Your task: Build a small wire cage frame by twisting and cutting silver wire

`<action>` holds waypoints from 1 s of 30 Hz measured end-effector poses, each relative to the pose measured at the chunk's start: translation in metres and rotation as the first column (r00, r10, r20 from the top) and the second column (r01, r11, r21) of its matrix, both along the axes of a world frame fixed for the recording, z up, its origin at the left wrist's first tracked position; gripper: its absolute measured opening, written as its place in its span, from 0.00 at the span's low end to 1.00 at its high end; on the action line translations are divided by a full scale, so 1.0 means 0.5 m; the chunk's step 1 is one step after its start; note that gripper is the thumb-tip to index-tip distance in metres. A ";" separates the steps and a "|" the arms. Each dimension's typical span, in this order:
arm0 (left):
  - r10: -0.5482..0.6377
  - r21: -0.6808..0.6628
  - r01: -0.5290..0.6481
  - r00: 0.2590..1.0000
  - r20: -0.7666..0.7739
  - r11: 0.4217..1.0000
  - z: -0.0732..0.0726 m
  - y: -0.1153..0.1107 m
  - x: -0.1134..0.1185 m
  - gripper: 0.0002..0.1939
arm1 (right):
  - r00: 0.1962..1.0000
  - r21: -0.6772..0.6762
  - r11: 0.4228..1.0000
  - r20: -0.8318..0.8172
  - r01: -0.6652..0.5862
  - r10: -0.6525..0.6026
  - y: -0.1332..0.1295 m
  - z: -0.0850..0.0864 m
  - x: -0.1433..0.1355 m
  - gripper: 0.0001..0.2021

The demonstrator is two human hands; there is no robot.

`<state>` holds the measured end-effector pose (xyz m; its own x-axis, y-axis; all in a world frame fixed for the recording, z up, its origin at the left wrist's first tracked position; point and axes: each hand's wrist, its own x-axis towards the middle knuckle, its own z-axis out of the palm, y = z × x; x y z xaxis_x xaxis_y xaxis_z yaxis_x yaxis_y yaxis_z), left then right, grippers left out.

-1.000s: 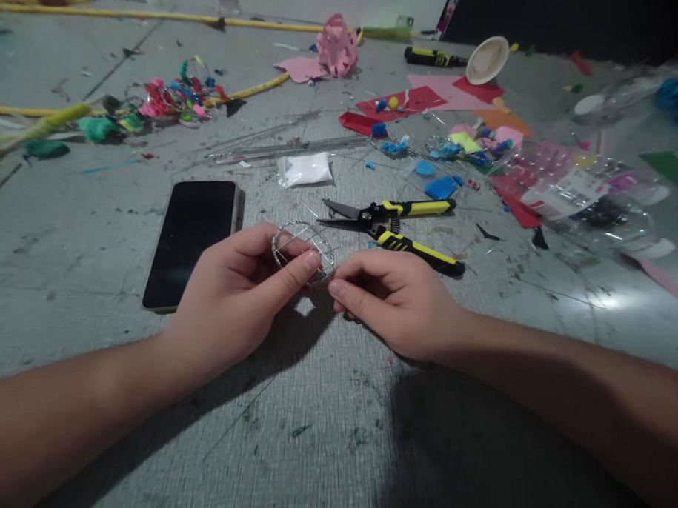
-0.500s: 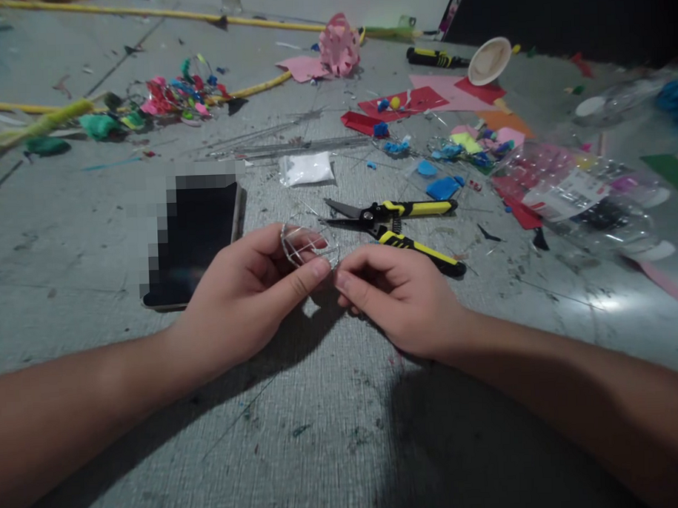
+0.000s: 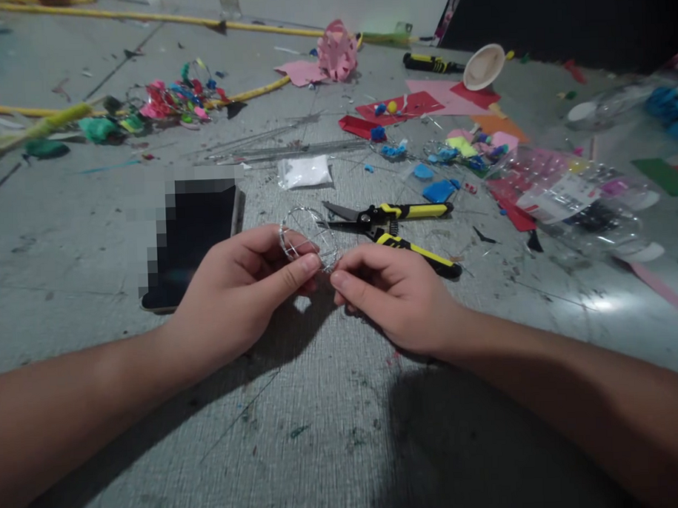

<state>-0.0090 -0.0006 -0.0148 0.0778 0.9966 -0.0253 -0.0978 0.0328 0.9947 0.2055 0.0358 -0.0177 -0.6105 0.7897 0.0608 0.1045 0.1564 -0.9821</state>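
A small round frame of twisted silver wire [image 3: 309,236], with strands crossing inside it, is pinched between the thumb and fingers of my left hand [image 3: 234,295]. At its lower right edge, the thumb and forefinger of my right hand [image 3: 393,293] are closed on the wire. Just beyond my hands lie yellow and black cutters [image 3: 365,220] with their blades apart, pointing left. A dark phone [image 3: 197,240] rests behind my left hand. Further back is a small clear bag with white contents [image 3: 306,171].
Loose wires [image 3: 291,150] lie behind the bag. Coloured clay pieces [image 3: 172,100] sit at the back left, a pink paper ball [image 3: 337,52] at the back. Red paper [image 3: 406,107], a white cup [image 3: 484,67] and clear plastic packaging [image 3: 570,190] are on the right.
The wire frame has tilted, so more of its round outline shows above my left fingers. Both hands keep their hold and have barely moved.
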 end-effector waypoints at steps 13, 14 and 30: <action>-0.019 -0.039 0.020 0.999 0.026 0.999 0.009 0.002 0.006 0.11 | 0.993 0.103 0.990 0.070 -0.100 0.093 0.007 0.008 0.006 0.12; -0.011 -0.045 0.012 0.999 0.036 0.999 0.009 0.001 0.006 0.14 | 0.992 0.149 0.983 0.078 -0.106 0.095 0.007 0.008 0.006 0.12; 0.140 0.191 -0.069 0.911 -0.389 0.979 -0.026 -0.012 0.005 0.23 | 0.976 0.640 0.752 0.216 -0.157 0.020 0.016 -0.031 0.006 0.07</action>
<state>-0.0067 -0.0067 -0.0280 -0.0080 0.9904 0.1378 0.3139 -0.1284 0.9407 0.2083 0.0439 -0.0334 -0.7294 0.5414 0.4183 0.2244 0.7669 -0.6013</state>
